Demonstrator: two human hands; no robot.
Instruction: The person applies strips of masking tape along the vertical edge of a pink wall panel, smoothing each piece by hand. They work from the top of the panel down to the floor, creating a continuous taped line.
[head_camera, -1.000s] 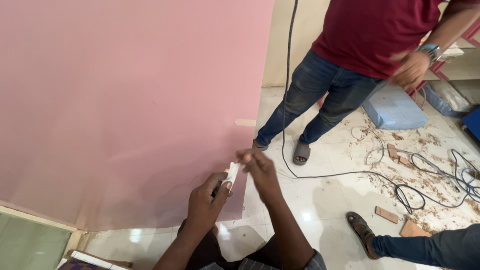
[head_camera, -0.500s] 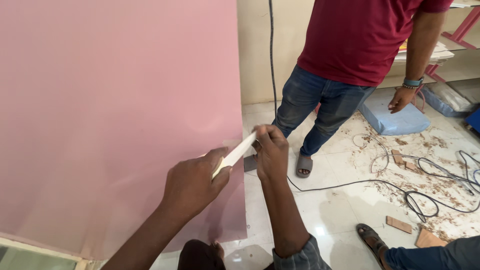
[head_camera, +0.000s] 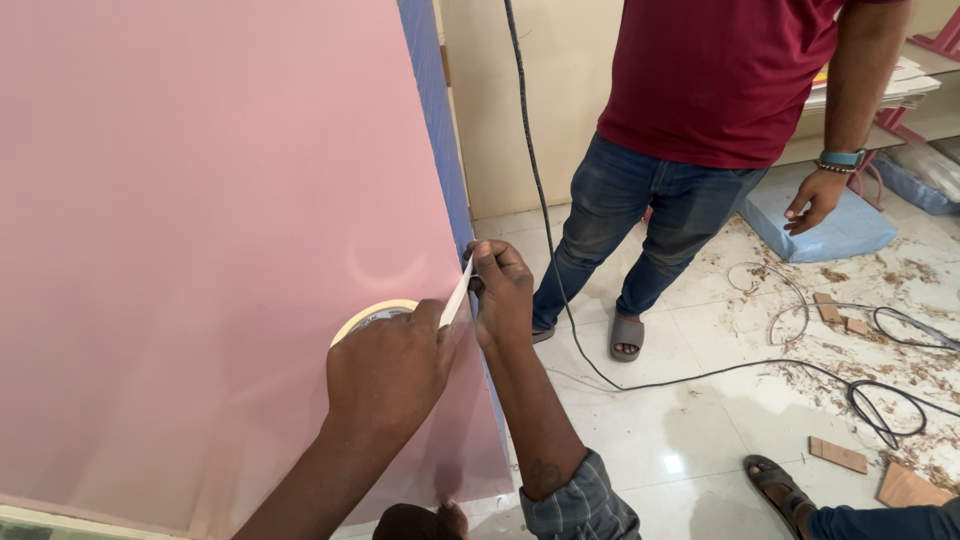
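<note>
A large glossy pink panel (head_camera: 200, 220) stands upright and fills the left of the view, its blue edge (head_camera: 432, 110) facing right. My left hand (head_camera: 390, 365) grips a roll of pale masking tape (head_camera: 372, 312) against the panel's face. A short strip of tape (head_camera: 458, 295) runs from the roll up to my right hand (head_camera: 503, 290), which pinches the strip's free end at the panel's edge. Both forearms reach up from the bottom of the view.
A person in a maroon shirt and jeans (head_camera: 690, 130) stands close behind the panel's edge. A black cable (head_camera: 540, 200) hangs down and trails over the tiled floor among wood chips and offcuts (head_camera: 838, 455). Another person's sandalled foot (head_camera: 775, 480) is at bottom right. A blue pad (head_camera: 830, 225) lies beyond.
Both hands have risen along the panel's right edge, and the view has come closer. The tape roll now shows in my left hand, with the strip drawn between my two hands.
</note>
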